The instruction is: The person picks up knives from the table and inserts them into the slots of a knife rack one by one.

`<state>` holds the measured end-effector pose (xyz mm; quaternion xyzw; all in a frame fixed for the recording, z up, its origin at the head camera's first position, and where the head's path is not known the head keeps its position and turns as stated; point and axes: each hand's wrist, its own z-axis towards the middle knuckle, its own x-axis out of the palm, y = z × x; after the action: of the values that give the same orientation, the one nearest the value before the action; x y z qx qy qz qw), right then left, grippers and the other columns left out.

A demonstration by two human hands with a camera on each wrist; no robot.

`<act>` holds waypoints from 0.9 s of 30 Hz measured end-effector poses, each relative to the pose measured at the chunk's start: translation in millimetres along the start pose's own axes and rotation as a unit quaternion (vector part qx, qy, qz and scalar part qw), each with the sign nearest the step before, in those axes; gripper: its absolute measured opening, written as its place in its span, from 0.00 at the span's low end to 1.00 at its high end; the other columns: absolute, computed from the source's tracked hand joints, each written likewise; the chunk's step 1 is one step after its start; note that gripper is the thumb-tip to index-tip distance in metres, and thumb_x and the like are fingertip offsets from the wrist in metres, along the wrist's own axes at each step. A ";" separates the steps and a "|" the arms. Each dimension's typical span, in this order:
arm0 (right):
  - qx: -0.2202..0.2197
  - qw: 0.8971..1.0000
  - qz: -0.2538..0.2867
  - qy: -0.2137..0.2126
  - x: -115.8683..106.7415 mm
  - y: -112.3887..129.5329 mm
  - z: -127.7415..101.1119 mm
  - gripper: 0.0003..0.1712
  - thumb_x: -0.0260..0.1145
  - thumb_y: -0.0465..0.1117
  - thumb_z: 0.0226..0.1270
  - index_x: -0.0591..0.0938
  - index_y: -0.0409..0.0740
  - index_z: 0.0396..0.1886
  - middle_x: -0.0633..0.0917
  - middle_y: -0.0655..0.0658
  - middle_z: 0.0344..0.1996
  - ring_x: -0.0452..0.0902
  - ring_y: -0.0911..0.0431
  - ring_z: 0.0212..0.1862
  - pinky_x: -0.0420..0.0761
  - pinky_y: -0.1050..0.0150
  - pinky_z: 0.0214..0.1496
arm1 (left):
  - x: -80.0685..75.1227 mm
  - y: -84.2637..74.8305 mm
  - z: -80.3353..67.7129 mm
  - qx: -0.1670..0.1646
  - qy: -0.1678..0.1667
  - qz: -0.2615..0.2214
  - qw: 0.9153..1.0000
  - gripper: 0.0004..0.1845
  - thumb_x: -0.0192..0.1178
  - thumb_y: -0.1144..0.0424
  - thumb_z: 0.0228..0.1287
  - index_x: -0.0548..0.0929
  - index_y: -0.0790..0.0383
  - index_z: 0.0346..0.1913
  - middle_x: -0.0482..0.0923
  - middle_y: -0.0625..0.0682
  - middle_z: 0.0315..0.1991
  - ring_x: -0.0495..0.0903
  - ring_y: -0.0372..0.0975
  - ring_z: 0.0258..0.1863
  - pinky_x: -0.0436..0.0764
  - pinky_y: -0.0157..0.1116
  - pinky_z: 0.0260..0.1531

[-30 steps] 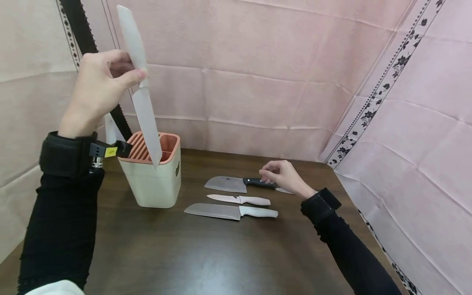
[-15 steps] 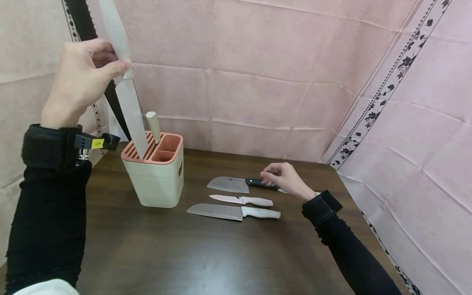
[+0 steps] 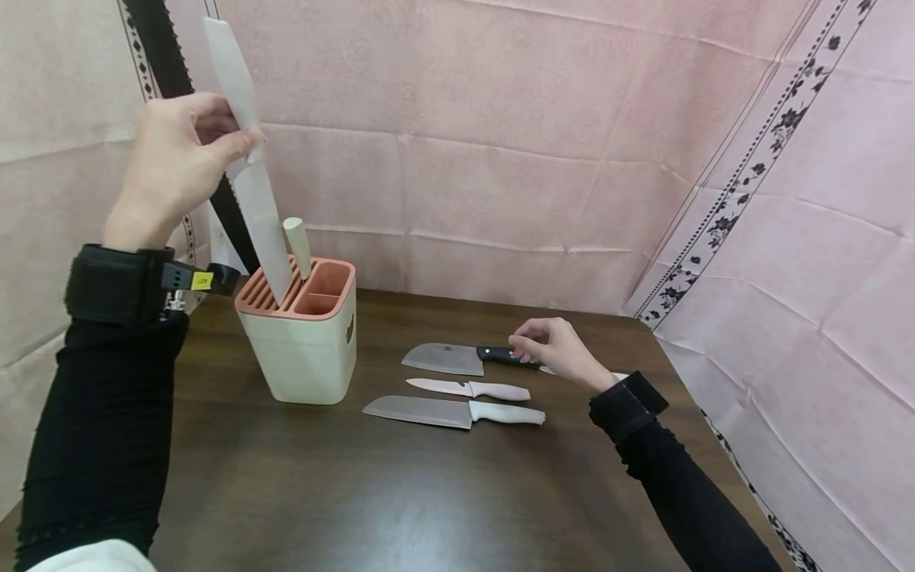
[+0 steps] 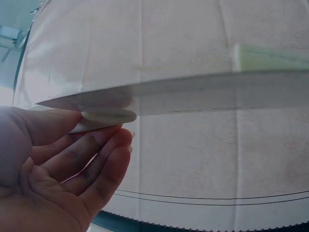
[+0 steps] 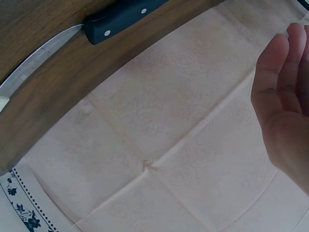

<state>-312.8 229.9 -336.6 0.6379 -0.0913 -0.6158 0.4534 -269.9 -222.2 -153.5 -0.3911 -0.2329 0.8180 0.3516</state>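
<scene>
From the head view, the left hand (image 3: 182, 163) is raised high over the knife block (image 3: 300, 338), its grip pinched around the white knife (image 3: 250, 167) where handle meets blade; the handle sticks up past the fingers, the blade slants down, and its tip sits at the block's slotted top. Another pale handle (image 3: 297, 246) stands up out of the block. Across the worktop (image 3: 400, 492), the right hand (image 3: 554, 349) has loosely curled fingers over the handle of the black-handled cleaver (image 3: 468, 357); two white-handled knives lie just in front. On the left wrist view, the blade runs sideways above relaxed fingers (image 4: 91, 159). On the right wrist view, the palm is open, fingers straight, apart from the cleaver's black handle (image 5: 123, 17).
</scene>
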 end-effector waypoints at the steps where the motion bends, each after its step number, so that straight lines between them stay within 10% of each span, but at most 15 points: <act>1: 0.001 1.000 0.000 -0.001 -0.2 0.3 -0.5 0.11 0.63 0.43 0.69 0.84 0.39 0.40 0.87 0.39 0.30 0.83 0.45 0.33 0.83 0.62 0.36 | 0.9 1.2 0.5 -0.001 0.003 0.006 1.000 0.18 0.58 0.59 0.68 0.79 0.60 0.58 0.81 0.34 0.39 0.75 0.21 0.36 0.70 0.19 0.39; 17: 0.009 1.000 -0.002 -0.002 -3.3 -0.6 -5.8 0.09 0.62 0.41 0.69 0.84 0.40 0.39 0.88 0.38 0.30 0.83 0.46 0.32 0.83 0.63 0.35 | 20.5 26.6 -2.1 -0.004 0.032 0.078 0.996 0.20 0.57 0.57 0.69 0.78 0.64 0.59 0.80 0.65 0.54 0.76 0.24 0.41 0.73 0.38 0.53; 27: 0.013 1.000 -0.009 -0.002 -3.2 -4.8 -7.8 0.10 0.62 0.41 0.70 0.84 0.40 0.40 0.88 0.39 0.30 0.82 0.52 0.31 0.83 0.56 0.36 | 32.9 41.6 -2.7 -0.003 0.051 0.088 0.995 0.20 0.56 0.61 0.70 0.76 0.68 0.60 0.79 0.69 0.53 0.79 0.57 0.53 0.74 0.52 0.53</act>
<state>-308.9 238.5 -339.0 0.6430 -0.0945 -0.6199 0.4397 -298.7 -223.8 -197.9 -0.4521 -0.1820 0.8243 0.2881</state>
